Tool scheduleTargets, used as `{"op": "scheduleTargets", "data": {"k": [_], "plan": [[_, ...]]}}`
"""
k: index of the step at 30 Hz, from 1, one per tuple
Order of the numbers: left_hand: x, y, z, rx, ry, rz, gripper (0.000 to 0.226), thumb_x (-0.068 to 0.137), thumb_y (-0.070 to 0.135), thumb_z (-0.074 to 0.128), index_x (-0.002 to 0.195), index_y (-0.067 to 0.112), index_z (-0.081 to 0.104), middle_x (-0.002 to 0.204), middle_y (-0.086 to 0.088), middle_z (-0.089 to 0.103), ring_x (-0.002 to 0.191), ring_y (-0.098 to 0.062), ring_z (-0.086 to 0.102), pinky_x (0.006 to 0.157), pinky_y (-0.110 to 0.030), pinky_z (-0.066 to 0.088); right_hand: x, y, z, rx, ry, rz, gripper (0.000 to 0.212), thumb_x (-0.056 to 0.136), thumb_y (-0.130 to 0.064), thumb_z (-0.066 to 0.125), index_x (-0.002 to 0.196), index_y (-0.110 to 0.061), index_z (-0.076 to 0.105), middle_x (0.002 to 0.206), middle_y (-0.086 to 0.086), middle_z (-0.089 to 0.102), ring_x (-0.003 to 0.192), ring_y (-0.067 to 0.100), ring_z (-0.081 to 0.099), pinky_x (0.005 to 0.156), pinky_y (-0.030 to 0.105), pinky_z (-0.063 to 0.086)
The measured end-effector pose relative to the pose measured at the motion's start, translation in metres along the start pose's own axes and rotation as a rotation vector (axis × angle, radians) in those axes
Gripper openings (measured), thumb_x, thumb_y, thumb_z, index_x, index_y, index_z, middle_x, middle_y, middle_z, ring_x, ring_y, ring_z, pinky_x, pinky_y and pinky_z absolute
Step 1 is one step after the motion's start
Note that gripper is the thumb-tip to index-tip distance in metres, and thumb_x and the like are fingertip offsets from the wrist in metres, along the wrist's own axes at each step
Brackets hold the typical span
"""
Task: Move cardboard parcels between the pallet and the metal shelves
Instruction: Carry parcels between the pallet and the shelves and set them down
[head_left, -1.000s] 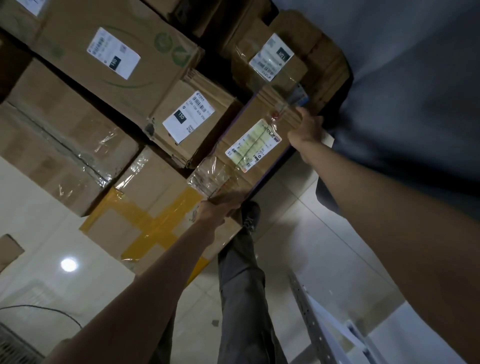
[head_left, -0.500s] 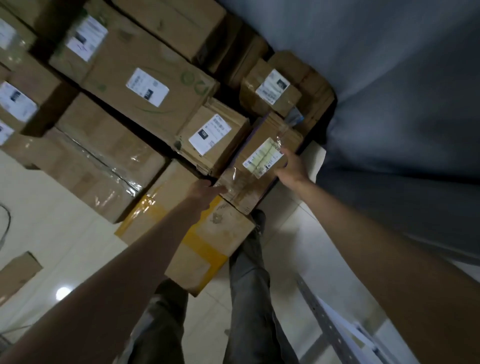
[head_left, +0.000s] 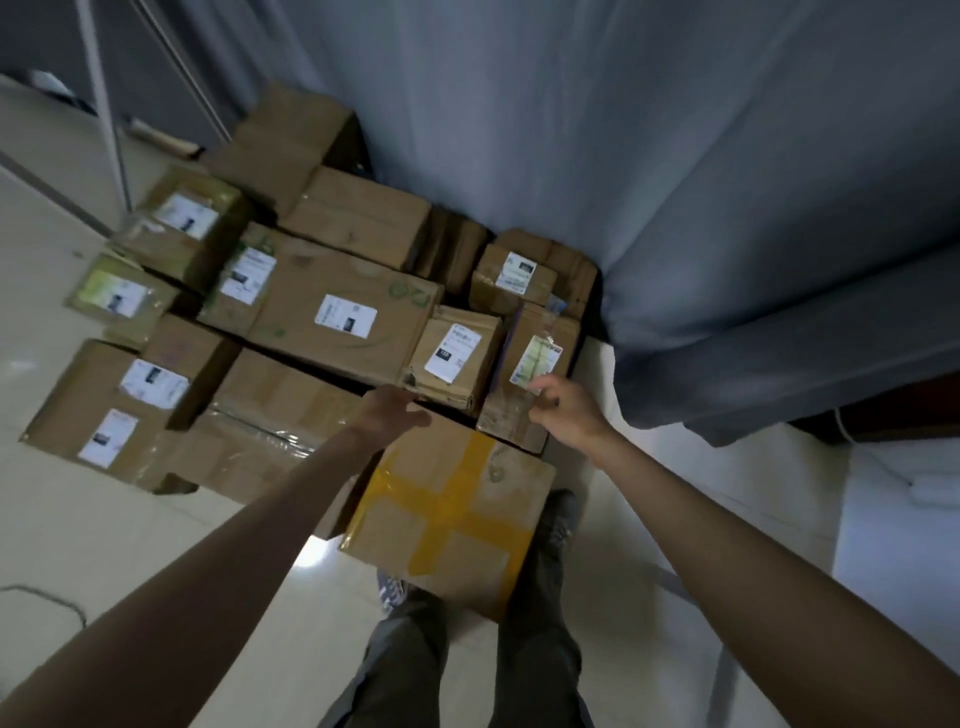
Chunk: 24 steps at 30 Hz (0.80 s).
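Both arms reach forward over a stack of cardboard parcels. Left hand (head_left: 390, 413) hovers at the near edge of the small labelled parcel (head_left: 454, 358), fingers relaxed and spread, grip holding nothing. Right hand (head_left: 563, 410) sits over the near end of the narrow taped parcel (head_left: 535, 374), just below its greenish label (head_left: 535, 358); fingers loosely curled, can't tell whether it touches the parcel or grips it. Yellow-taped box (head_left: 447, 512) lies nearest, between the arms and above the person's legs (head_left: 467, 660). Long parcel with a white label (head_left: 343, 317) sits behind the left hand; more labelled parcels spread left across the tile floor (head_left: 78, 519). Grey curtain (head_left: 675, 182) hangs right behind the stack
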<state>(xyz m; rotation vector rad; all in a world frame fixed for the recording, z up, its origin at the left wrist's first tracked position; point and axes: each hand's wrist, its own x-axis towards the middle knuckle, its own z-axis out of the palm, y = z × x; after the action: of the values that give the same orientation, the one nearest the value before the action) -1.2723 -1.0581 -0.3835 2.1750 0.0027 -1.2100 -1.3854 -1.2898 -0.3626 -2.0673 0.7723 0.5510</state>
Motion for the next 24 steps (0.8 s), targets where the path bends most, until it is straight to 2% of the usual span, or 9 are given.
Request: {"op": "scheduleTargets", "data": {"k": [3, 5, 9, 12, 16, 20, 24], "plan": [[-0.03, 0.005, -0.029, 0.071, 0.096, 0.079, 0.039, 0.084, 0.022, 0.078, 0.116, 0.003, 0.067, 0.117, -0.015, 0.067, 0.113, -0.03, 0.062, 0.089, -0.036, 0.047, -0.031, -0.03, 0.0, -0.038, -0.02, -0.024, 0.041, 0.094, -0.009, 0.065, 0.135, -0.012, 0.059, 0.142, 0.009, 0.053, 0.132, 0.022, 0.049, 0.104, 0.031, 0.044], [-0.049, 0.01, -0.044, 0.005, 0.15, 0.117, 0.046, 0.08, 0.019, 0.082, 0.12, 0.005, 0.064, 0.12, -0.012, 0.064, 0.114, -0.028, 0.06, 0.095, -0.038, 0.048, -0.046, -0.052, -0.005, -0.052, -0.002, -0.057, 0.041, 0.094, -0.012, 0.066, 0.134, -0.013, 0.059, 0.14, 0.008, 0.054, 0.131, 0.022, 0.051, 0.096, 0.028, 0.045], [-0.088, 0.021, -0.067, -0.058, 0.207, 0.2, 0.049, 0.08, 0.007, 0.081, 0.123, -0.001, 0.059, 0.129, -0.02, 0.056, 0.122, -0.035, 0.055, 0.101, -0.042, 0.046, -0.072, -0.091, -0.021, -0.055, 0.063, -0.146, 0.041, 0.091, -0.012, 0.068, 0.131, -0.018, 0.06, 0.134, 0.006, 0.057, 0.117, 0.018, 0.057, 0.074, 0.021, 0.044], [-0.121, 0.021, -0.079, -0.008, 0.247, 0.226, 0.052, 0.081, 0.019, 0.083, 0.126, 0.006, 0.06, 0.127, -0.013, 0.058, 0.12, -0.029, 0.056, 0.098, -0.037, 0.045, -0.089, -0.113, -0.032, -0.092, 0.057, -0.224, 0.04, 0.091, -0.012, 0.068, 0.13, -0.018, 0.061, 0.133, 0.005, 0.058, 0.124, 0.02, 0.056, 0.085, 0.023, 0.043], [-0.168, 0.019, -0.096, 0.105, 0.296, 0.239, 0.057, 0.08, 0.025, 0.083, 0.13, 0.009, 0.059, 0.129, -0.012, 0.06, 0.117, -0.023, 0.058, 0.092, -0.027, 0.043, -0.113, -0.142, -0.043, -0.139, 0.029, -0.342, 0.04, 0.089, -0.013, 0.071, 0.128, -0.016, 0.062, 0.132, 0.006, 0.06, 0.126, 0.019, 0.055, 0.088, 0.023, 0.043], [-0.216, 0.019, -0.125, 0.209, 0.372, 0.248, 0.058, 0.083, 0.031, 0.08, 0.134, 0.013, 0.057, 0.134, -0.008, 0.058, 0.118, -0.023, 0.058, 0.094, -0.028, 0.044, -0.136, -0.188, -0.047, -0.203, 0.015, -0.457, 0.042, 0.088, -0.016, 0.072, 0.129, -0.016, 0.062, 0.123, 0.009, 0.061, 0.119, 0.023, 0.058, 0.099, 0.034, 0.048], [-0.259, 0.008, -0.173, 0.243, 0.502, 0.271, 0.057, 0.084, 0.031, 0.079, 0.134, 0.015, 0.058, 0.135, -0.008, 0.058, 0.119, -0.024, 0.057, 0.093, -0.029, 0.043, -0.156, -0.254, -0.035, -0.276, -0.018, -0.571, 0.042, 0.09, -0.017, 0.07, 0.131, -0.02, 0.06, 0.128, 0.006, 0.06, 0.119, 0.02, 0.057, 0.101, 0.033, 0.047]]}}
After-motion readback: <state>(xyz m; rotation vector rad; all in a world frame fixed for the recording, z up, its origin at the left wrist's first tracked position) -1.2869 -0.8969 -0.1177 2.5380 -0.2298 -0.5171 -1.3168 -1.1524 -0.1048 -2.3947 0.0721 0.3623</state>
